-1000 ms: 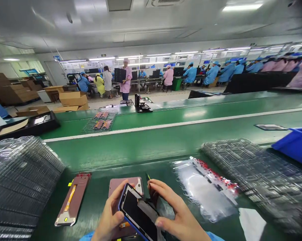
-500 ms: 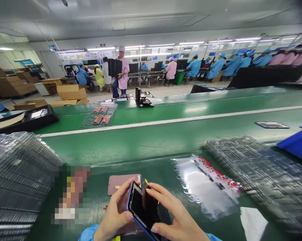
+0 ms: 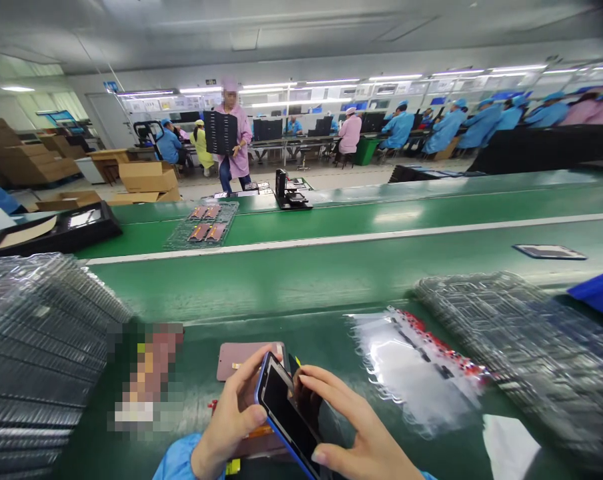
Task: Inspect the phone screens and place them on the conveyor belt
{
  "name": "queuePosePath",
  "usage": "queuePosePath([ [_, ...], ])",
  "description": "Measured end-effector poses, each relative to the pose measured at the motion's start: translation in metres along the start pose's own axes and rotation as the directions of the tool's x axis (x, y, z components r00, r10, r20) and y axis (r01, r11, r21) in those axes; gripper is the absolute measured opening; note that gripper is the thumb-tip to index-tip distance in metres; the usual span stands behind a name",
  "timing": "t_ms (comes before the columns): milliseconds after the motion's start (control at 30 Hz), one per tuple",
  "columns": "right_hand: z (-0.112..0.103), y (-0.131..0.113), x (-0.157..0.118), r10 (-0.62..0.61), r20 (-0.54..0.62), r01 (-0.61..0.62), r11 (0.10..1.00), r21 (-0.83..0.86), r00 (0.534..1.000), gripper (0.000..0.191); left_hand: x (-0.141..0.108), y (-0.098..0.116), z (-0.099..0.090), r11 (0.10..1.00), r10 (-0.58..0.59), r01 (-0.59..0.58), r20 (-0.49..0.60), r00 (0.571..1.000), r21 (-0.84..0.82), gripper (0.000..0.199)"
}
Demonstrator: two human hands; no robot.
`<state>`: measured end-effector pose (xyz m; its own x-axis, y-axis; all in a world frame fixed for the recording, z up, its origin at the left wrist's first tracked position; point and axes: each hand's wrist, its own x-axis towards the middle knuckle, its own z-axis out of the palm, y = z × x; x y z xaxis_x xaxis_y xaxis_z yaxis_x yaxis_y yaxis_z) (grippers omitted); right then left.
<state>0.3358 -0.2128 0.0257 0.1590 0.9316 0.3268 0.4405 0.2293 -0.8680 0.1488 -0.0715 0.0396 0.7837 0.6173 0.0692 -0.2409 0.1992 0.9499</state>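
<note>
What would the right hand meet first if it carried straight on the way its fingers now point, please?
The right hand would probably meet the blue-edged phone first, which the left hand holds; its fingertips look almost on it, though depth is unclear.

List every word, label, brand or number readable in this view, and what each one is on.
No text can be read clearly.
Blue sign on the far wall: too small to read.
Notices along the far wall: too small and blurred.
Panel by the hands: its small marks are unreadable.
Pixelated panel: unreadable.
Phone: no text shows on its dark face.
</note>
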Motion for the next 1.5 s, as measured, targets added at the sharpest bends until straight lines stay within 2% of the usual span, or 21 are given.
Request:
queuePosePath([
  [167,0.000,-0.001,0.000,-0.052,-0.016,0.052,0.998,-0.047,0.998,0.067,0.001,-0.008,-0.003,0.999,0.031,-0.030,0.062,0.998,-0.022,0.078],
  [333,-0.003,0.001,-0.001,-0.077,-0.020,0.075,0.993,-0.092,0.997,0.066,0.001,-0.016,-0.010,1.000,0.020,-0.020,0.058,0.998,-0.006,0.081],
  [500,-0.002,-0.002,-0.001,-0.102,-0.016,0.098,0.986,-0.136,0.995,0.066,0.000,-0.014,-0.001,0.998,0.044,-0.041,0.069,0.997,-0.037,0.076],
  [733,0.010,-0.004,0.001,-0.150,-0.031,0.141,0.969,-0.201,0.988,0.067,-0.002,-0.016,0.011,0.985,-0.029,0.046,0.105,0.994,-0.168,0.083],
  [1033,0.012,-0.008,0.000,-0.170,-0.023,0.157,0.947,-0.279,0.985,0.067,-0.002,-0.015,0.013,0.979,-0.052,0.075,0.121,0.991,-0.192,0.083],
  [1500,0.015,-0.005,-0.002,-0.171,0.005,0.164,0.936,-0.312,0.985,0.071,-0.004,-0.015,0.011,0.983,-0.060,0.079,0.120,0.991,-0.164,0.088],
])
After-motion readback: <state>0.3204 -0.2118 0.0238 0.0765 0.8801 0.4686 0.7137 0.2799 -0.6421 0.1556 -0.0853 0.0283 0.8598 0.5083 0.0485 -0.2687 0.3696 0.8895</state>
